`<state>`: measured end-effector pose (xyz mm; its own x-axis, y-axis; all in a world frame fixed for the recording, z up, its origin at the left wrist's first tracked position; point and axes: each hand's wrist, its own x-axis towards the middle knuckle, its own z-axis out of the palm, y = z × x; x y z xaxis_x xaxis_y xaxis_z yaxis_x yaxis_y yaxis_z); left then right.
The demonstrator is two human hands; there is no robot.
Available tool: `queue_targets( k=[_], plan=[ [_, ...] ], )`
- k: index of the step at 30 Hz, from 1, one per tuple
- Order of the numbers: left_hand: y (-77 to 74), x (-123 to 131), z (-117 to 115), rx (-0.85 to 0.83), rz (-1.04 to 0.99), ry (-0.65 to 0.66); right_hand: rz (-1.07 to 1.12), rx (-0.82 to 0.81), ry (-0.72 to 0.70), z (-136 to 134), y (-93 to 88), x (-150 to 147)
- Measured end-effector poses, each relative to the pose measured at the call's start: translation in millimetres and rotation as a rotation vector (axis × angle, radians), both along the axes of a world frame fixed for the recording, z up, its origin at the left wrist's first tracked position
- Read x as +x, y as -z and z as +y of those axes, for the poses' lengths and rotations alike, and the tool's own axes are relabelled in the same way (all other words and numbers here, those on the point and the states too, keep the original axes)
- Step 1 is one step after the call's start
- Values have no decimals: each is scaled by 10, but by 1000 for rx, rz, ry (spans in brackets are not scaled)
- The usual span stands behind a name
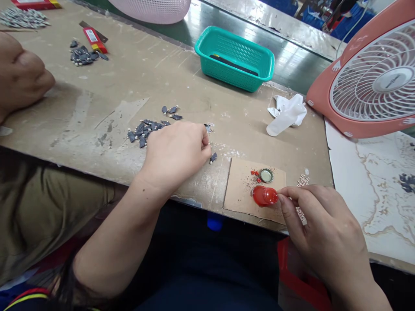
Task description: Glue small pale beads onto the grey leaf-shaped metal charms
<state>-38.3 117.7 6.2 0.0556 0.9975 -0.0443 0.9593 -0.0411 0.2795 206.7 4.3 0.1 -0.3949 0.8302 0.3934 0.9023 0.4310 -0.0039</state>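
My left hand (175, 155) rests on the worktop with its fingers curled, and whether they pinch anything is hidden. Beside its fingertips lie a dark grey leaf-shaped charm (213, 157) and a pile of similar beaded charms (142, 131). My right hand (324, 224) pinches the end of a small red plastic bottle (264, 195) above a cardboard square (233, 190). A green-rimmed bottle cap (266, 176) holding pale liquid sits on the cardboard, with small red bits (255, 172) next to it.
A co-worker's hand (21, 73) rests at the left beside more charms (84, 55) and a red packet (94, 39). A teal plastic basket (235, 58), a crumpled white tissue (287, 113) and a pink fan (376, 77) stand along the far edge.
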Motion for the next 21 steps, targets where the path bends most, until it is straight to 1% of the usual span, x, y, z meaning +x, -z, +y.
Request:
queue_targets(
  k=[4,6,8,10,12,15,17,18,21],
  plan=[
    [-7,-20,-14,16,-24,-7,38,-11,39,-10,-3,-8],
    [-2,-52,-38,33,-114,-5,151,-36,83,-30,-14,-19],
    [13,-84,-92,58,-333,32,348,-92,165,-65,-28,-40],
    [32,-89,-185,53,-627,99,585,-175,268,-112,-30,-76],
    [49,-47,-318,-21,-913,159,823,-247,338,-156,-13,-125],
    [67,91,-552,-199,-1297,190,1103,-285,335,-206,36,-206],
    [76,197,-697,-298,-1488,174,1192,-283,316,-237,63,-260],
    [81,243,-761,-337,-1552,159,1208,-280,308,-255,71,-287],
    [104,339,-911,-394,-1631,124,1219,-257,286,-316,69,-380]
  ],
)
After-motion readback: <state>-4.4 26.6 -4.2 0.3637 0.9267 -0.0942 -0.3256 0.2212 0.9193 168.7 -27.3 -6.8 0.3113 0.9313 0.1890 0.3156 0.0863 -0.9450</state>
